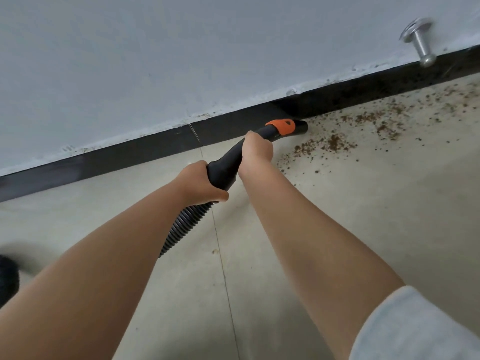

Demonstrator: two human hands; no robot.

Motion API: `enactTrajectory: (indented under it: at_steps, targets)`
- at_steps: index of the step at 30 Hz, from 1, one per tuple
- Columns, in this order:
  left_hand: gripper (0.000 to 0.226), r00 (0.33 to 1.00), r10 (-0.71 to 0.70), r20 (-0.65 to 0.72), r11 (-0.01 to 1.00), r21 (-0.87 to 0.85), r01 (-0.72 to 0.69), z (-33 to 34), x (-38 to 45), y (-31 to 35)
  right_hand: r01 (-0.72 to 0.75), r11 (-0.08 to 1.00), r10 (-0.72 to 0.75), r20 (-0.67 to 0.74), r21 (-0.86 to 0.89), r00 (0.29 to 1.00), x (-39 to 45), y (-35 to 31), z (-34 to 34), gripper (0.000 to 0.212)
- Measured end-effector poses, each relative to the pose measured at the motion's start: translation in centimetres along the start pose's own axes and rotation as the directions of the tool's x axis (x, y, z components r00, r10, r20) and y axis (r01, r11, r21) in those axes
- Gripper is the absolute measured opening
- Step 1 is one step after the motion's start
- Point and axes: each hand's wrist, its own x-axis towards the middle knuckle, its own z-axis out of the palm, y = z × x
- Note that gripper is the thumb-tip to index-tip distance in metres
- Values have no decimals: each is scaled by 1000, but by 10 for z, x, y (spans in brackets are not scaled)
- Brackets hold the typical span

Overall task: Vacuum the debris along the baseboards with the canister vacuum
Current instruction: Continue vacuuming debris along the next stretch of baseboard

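Baseboard (145,149): dark strip where wall meets floor (337,229), running up to the right.
Nozzle (301,126): at the baseboard's foot, its mouth facing the debris (335,144).
Debris: brown crumbs scattered rightward along the baseboard.
Hands: left hand (200,184) grips the hose (181,224) end; right hand (257,149) grips the wand nearer the nozzle.
Open room: bare floor to the left and toward the person.
Obstacle: metal doorstop (418,41) sticking out of the wall above the far debris.

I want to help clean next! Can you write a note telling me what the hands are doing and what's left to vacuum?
Left hand grips the black handle by the ribbed hose.
Right hand grips the wand behind the orange collar.
Nozzle sits at the black baseboard.
Done: floor left of the nozzle looks mostly clean.
Left: brown debris to the right, toward the metal doorstop.
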Motion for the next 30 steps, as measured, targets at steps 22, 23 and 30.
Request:
enactTrajectory:
  at_steps: [22,23,30]
  targets:
    - [43,978,119,173,993,-39,-114,-16,-1,-85,21,973,-8,57,-230,998,-25,41,37,40]
    - [43,977,115,181,993,-27,-112,-20,0,-94,2,973,9,50,-232,999,-27,45,45,39]
    - [43,974,77,212,992,-110,-54,-32,10,-164,-8,977,14,26,-213,1000,-26,87,97,46]
